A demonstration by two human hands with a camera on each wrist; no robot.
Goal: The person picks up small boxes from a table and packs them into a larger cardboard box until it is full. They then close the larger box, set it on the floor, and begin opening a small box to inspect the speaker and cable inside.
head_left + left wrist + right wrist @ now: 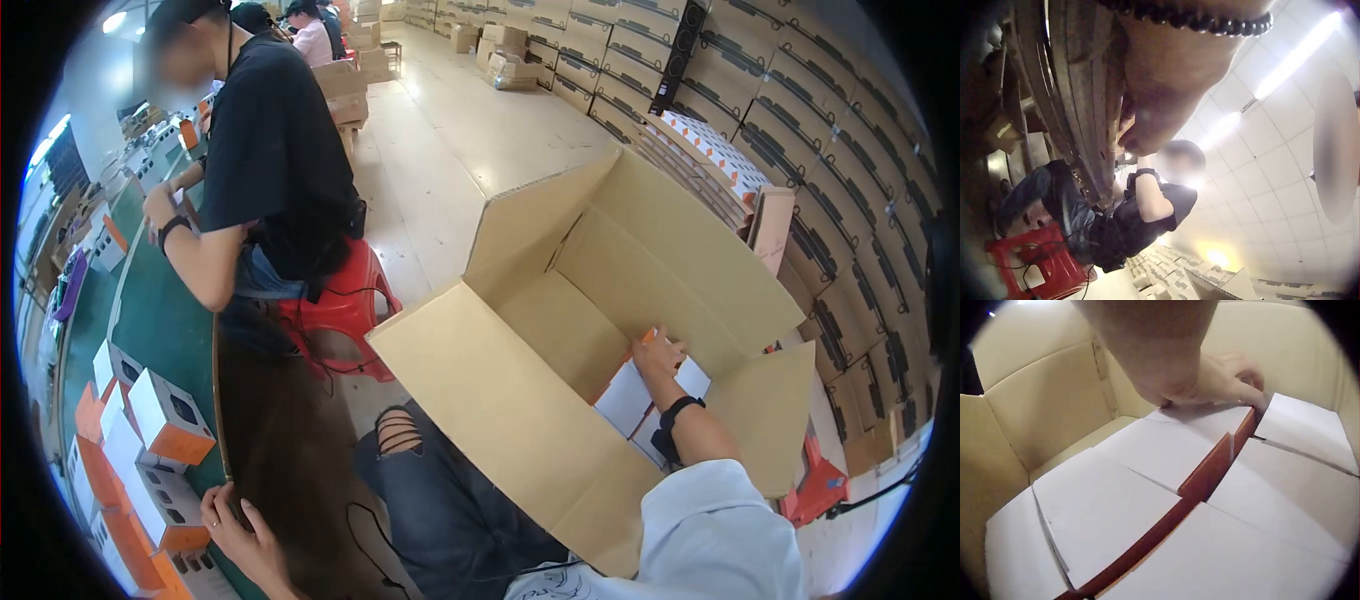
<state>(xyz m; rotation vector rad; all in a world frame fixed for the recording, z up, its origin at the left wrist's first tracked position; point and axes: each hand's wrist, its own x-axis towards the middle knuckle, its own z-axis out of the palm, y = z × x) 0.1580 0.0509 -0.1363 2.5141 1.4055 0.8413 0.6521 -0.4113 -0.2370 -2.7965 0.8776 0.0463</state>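
Inside an open brown carton (520,375), my right hand (657,358) spans the far end of a row of small white boxes (622,397). The right wrist view shows this hand (1210,381) with thumb and curled fingers around one white box (1210,422); its far side is hidden. Orange sides show in the gap between the rows. My left hand (245,535) rests at the green table's edge, fingers relaxed, beside white-and-orange boxes (175,415). It holds nothing visible; in the left wrist view the hand (1157,106) is seen from the wrist side.
Ahead on the left, a person in black (275,150) sits on a red stool (345,300) at the green table (170,330). Stacked cartons (800,130) line the right side, with flat packs (715,155) behind the open carton. A red object (818,485) stands at its right.
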